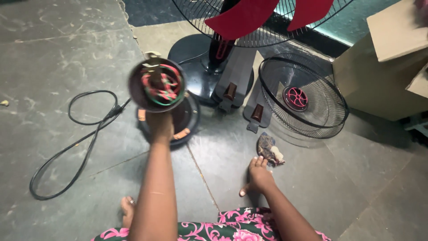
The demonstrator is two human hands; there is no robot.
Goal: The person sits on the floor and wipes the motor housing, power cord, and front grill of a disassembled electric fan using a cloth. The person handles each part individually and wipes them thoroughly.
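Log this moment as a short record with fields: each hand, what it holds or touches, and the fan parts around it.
left hand: raised, gripping a fan motor with red and green windings showing; motor is blurred
right hand: flat on the floor, fingertips at a crumpled rag
fan guard: black wire grille lying on the floor, right of centre
fan blades: red, inside an upright grille at the top
power cord: black, looped on the floor at left
cardboard box: far right

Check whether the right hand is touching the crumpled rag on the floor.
Touching: the head view shows the right hand flat on the floor, fingertips meeting the near edge of the crumpled rag.
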